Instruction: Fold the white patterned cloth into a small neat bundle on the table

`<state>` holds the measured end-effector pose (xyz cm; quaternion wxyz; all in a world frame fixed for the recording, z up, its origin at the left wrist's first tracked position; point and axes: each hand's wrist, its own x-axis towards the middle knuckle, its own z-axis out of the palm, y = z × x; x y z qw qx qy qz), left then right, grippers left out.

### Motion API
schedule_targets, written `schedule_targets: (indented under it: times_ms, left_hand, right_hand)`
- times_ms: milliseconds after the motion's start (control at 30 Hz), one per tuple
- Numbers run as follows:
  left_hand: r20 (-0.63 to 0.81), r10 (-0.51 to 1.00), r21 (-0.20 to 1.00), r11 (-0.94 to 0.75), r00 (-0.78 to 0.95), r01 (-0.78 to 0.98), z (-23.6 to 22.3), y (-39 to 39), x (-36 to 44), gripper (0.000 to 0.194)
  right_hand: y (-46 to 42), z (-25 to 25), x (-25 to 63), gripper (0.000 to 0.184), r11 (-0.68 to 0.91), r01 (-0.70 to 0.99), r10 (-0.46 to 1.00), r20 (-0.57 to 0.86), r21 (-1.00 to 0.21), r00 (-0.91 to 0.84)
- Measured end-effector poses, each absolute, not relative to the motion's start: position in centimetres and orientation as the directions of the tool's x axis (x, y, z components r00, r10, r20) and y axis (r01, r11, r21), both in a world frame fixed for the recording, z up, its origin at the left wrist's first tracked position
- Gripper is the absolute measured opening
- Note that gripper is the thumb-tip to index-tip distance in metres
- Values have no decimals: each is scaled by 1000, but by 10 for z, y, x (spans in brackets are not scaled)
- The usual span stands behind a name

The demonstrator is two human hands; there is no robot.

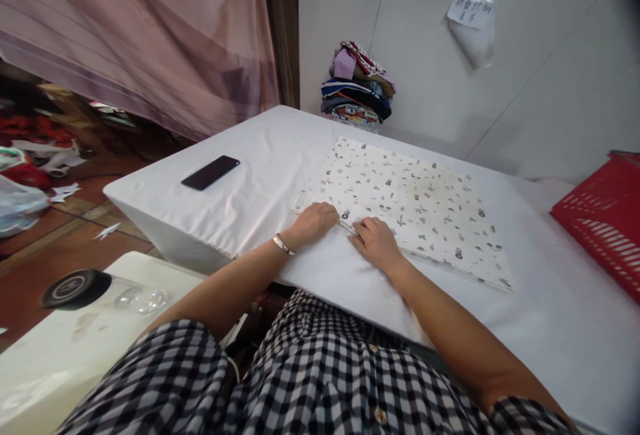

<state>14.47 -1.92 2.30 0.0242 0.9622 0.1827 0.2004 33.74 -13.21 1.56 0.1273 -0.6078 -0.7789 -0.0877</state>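
Observation:
A folded white cloth with small printed figures (415,205) lies flat on the white-covered table (260,175). My left hand (314,220), with a bracelet at the wrist, rests on the cloth's near left corner with its fingers curled down. My right hand (376,240) sits close beside it on the near edge, fingers bent and pinching the cloth's hem. The two hands are almost touching.
A black phone (211,172) lies on the table's left part. A stack of folded clothes (357,87) stands against the wall at the back. A red basket (603,218) is at the right. A clear jar with a black lid (100,290) lies on a low white surface at the left.

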Motion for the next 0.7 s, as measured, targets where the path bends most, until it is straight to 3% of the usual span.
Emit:
schedule_targets:
  times_ms: [267, 367, 500, 700]
  left_hand:
    - [370, 392, 140, -920, 842, 366, 25, -18, 147, 30]
    - [433, 384, 154, -923, 815, 353, 28, -24, 146, 24]
    - [435, 332, 41, -936, 837, 350, 28, -34, 144, 27]
    - [386, 345, -95, -908, 856, 409, 22, -37, 148, 27]
  right_hand:
    - [-123, 12, 338, 26, 247, 969, 923, 310, -27, -227]
    - [-122, 11, 339, 24, 252, 962, 922, 329, -103, -206]
    - [-120, 17, 339, 22, 219, 951, 940, 310, -219, -145]
    - [-115, 23, 336, 23, 163, 965, 966, 232, -204, -114]
